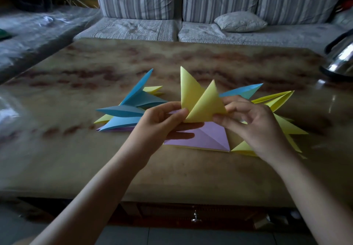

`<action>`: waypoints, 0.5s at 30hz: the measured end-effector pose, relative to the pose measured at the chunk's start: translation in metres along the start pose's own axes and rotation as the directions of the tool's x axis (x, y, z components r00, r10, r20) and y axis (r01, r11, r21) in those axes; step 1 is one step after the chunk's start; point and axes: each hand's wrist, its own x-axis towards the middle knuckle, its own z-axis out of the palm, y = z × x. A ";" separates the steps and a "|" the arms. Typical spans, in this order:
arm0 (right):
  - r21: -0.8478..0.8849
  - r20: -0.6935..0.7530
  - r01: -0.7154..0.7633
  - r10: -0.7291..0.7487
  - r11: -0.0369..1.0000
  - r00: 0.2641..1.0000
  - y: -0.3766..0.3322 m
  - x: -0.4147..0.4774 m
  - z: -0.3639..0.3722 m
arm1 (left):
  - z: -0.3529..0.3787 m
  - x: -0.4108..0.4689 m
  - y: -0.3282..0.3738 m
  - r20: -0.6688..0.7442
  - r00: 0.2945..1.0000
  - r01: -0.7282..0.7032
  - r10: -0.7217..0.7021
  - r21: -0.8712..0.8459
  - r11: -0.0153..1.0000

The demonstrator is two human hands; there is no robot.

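One yellow folded piece (200, 103) pinched between left hand (162, 124) and right hand (254, 128); one kettle (342, 59).

both bare forearms reach forward. the left hand (162, 124) and right hand (256, 124) face each other, each pinching one folded yellow paper piece (202, 107).

A person's left hand (162, 123) and right hand (255, 128) are showing bare, with both slim forearms running uncovered from the wrists down to the lower edge of the head camera's view.
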 end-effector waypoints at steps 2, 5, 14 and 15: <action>0.012 -0.024 -0.016 0.016 1.000 1.000 0.001 0.000 0.001 | 0.001 0.001 -0.001 -0.031 1.000 0.001 -0.001 -0.012 1.000; -0.032 -0.031 -0.039 0.038 0.999 0.999 0.002 0.000 0.002 | 0.003 0.001 -0.002 -0.073 0.997 -0.036 0.038 0.035 0.999; -0.020 -0.002 -0.058 0.058 0.998 0.998 0.001 -0.004 0.014 | 0.007 -0.002 -0.002 -0.162 0.977 -0.130 0.141 0.077 0.989; -0.022 -0.004 -0.064 0.064 0.998 0.998 0.000 -0.004 0.014 | 0.008 -0.002 -0.003 -0.173 0.974 -0.136 0.148 0.079 0.988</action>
